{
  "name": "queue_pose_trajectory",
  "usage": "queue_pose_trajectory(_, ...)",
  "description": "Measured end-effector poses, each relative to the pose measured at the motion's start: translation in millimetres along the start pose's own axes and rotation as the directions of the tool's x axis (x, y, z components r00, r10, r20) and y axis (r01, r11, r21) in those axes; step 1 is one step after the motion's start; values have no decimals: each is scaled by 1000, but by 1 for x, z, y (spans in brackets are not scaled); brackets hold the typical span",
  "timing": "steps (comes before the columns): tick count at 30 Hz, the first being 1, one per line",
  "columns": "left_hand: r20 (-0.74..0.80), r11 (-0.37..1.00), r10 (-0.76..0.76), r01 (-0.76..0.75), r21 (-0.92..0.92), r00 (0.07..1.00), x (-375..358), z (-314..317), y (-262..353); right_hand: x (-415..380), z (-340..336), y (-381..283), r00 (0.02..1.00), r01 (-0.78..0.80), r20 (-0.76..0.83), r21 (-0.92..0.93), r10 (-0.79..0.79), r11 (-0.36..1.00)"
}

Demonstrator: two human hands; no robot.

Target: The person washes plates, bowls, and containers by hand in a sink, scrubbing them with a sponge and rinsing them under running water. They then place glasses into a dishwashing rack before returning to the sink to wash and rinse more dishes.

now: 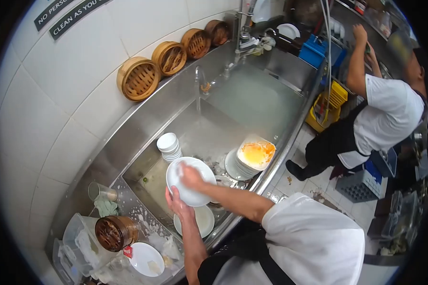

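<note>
A round white plate (204, 183) is held tilted above the sink basin. My left hand (178, 203) grips its lower left edge, with the thumb lying up along the rim. My right hand (191, 177) is over the plate's upper face, its fingers smeared by motion; whether it holds a sponge or cloth I cannot make out. Just behind the plate stands a stack of small white bowls (168, 142). Below my hands, another white plate (202, 222) lies in the basin. To the right is a plate stack (236, 166) beside a white dish with orange residue (256, 154).
Bamboo steamers (139, 78) lean along the wall ledge. Cloudy water (257, 97) fills the far basin, past a tap (198, 78). On the left counter are a glass (101, 191), a steamer (116, 232) and a plate (147, 259). A co-worker (390, 114) stands at right.
</note>
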State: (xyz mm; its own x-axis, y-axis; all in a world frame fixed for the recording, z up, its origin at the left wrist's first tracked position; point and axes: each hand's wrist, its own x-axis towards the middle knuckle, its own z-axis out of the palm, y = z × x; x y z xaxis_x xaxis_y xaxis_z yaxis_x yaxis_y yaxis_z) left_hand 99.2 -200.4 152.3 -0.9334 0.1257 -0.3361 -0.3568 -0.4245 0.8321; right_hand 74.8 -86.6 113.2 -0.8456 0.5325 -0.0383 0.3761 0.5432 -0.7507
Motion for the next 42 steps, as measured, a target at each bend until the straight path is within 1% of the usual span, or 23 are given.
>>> queue_pose_trajectory(1,-72,996,-85,84,-12,994,13,-9,-3,-25,0,-13,959,231,177,-52,-219,971)
queue_pose_trajectory(2,99,959,-216,231,-167,971,26,-32,-2,-46,-8,-23,844,450,354,-62,-402,891)
queue_pose_trajectory(3,280,874,-314,392,-289,907,37,-64,-1,-57,-39,-9,624,766,497,-236,-603,598)
queue_pose_trajectory(4,465,745,-363,551,-375,807,45,-80,0,-50,-71,-10,658,751,467,-453,-590,479)
queue_pose_trajectory(5,432,776,-393,545,-318,812,37,-78,11,-15,-97,-1,684,703,398,-136,-611,698)
queue_pose_trajectory(6,389,794,-474,574,-198,790,40,-79,2,3,-107,9,730,554,327,228,-599,800)
queue_pose_trajectory(7,335,799,-540,596,-87,772,46,-78,-14,-3,-99,8,872,131,290,637,-393,760)
queue_pose_trajectory(9,244,836,-538,548,30,807,44,-49,-28,-18,-63,-2,854,-515,520,846,-2,-135)
queue_pose_trajectory(13,126,982,-137,117,150,983,64,10,-19,-77,-120,36,892,-445,425,886,-152,-134)
queue_pose_trajectory(14,179,968,-102,56,246,979,75,26,-17,-61,-129,52,944,-330,324,905,68,270)
queue_pose_trajectory(15,230,937,-83,-3,349,970,84,39,-17,-39,-157,53,986,-154,146,630,79,762)
queue_pose_trajectory(18,376,877,-26,-159,454,926,112,104,-25,49,-167,132,903,-429,365,800,226,421)
queue_pose_trajectory(20,330,985,-130,85,148,935,106,173,-3,97,-188,137,914,-390,283,808,290,442)
queue_pose_trajectory(22,166,954,-47,-5,301,985,156,189,-27,127,-207,132,933,-345,172,683,316,644)
queue_pose_trajectory(25,30,953,-249,239,185,968,229,218,-86,127,-226,116,940,-116,-313,93,139,989)
queue_pose_trajectory(26,36,934,-344,337,119,938,239,236,-105,117,-240,123,932,-78,-357,-28,63,997)
queue_pose_trajectory(27,123,923,-226,171,346,966,253,258,-123,109,-251,135,921,-43,-390,-152,-21,987)
queue_pose_trajectory(30,326,959,-283,256,124,902,230,340,-128,103,-251,210,825,-228,-457,267,331,936)
queue_pose_trajectory(31,449,960,-244,279,-12,860,222,350,-125,105,-252,225,785,-266,-393,486,480,833)
queue_pose_trajectory(32,465,950,-189,281,-137,865,209,360,-112,101,-264,210,752,-255,-106,863,650,436)
queue_pose_trajectory(36,415,998,-38,18,52,909,167,291,-69,113,-236,200,628,-34,61,998,776,-51)
queue_pose_trajectory(40,174,934,-19,-45,354,985,71,128,-57,140,-232,117,880,-352,256,917,401,186)
queue_pose_trajectory(42,74,903,-127,85,422,989,17,45,-36,186,-215,89,971,-219,185,944,151,249)
